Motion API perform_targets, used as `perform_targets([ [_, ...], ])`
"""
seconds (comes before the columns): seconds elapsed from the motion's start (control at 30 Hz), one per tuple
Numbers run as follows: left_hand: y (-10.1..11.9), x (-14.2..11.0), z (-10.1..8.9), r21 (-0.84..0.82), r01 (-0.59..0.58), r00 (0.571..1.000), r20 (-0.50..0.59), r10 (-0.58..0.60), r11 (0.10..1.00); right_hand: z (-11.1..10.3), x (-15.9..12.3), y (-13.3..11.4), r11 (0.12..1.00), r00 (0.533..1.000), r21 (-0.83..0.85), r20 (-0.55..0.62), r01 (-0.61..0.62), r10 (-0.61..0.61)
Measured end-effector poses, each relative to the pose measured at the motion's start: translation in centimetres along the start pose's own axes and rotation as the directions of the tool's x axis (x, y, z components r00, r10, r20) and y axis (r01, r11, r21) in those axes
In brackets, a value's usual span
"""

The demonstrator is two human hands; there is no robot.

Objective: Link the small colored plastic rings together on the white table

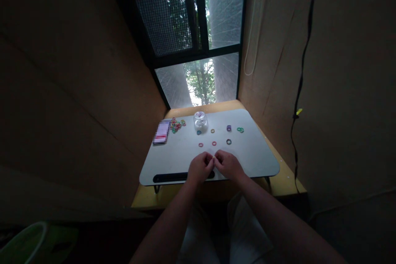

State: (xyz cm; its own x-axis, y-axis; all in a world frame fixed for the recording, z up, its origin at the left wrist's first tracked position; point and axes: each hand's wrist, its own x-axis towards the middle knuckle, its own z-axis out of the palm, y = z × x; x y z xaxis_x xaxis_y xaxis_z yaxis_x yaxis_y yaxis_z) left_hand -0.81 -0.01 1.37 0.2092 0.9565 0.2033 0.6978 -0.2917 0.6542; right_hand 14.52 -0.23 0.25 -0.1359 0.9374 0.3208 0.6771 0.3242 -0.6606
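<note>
My left hand (201, 166) and my right hand (228, 165) meet over the front of the white lap table (173, 157). Their fingers are closed in a pinch, fingertips together on a small pale thing (213, 157) too small to make out. Just beyond them lie small coloured rings like hair ties: a pink ring (214, 143), a red ring (201, 144) and a dark ring (229, 142). Farther back are a blue ring bundle (199, 132), a tan ring (212, 131), a purple bundle (229, 128) and green rings (240, 130).
A clear plastic jar (201, 120) stands at the back. To its left are a loose pile of coloured rings (176, 126) and a phone-like slab (161, 132) with a blurred screen. A black slot (170, 177) runs along the front edge. Walls flank both sides; a window (201, 78) is ahead.
</note>
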Motion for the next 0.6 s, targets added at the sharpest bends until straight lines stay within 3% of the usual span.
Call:
perform_targets([
  [0.6,-0.17,0.00,0.09,0.001,-0.006,1.000,-0.005,0.006,1.000,-0.18,-0.04,-0.15,1.000,1.000,-0.001,-0.005,-0.004,0.004],
])
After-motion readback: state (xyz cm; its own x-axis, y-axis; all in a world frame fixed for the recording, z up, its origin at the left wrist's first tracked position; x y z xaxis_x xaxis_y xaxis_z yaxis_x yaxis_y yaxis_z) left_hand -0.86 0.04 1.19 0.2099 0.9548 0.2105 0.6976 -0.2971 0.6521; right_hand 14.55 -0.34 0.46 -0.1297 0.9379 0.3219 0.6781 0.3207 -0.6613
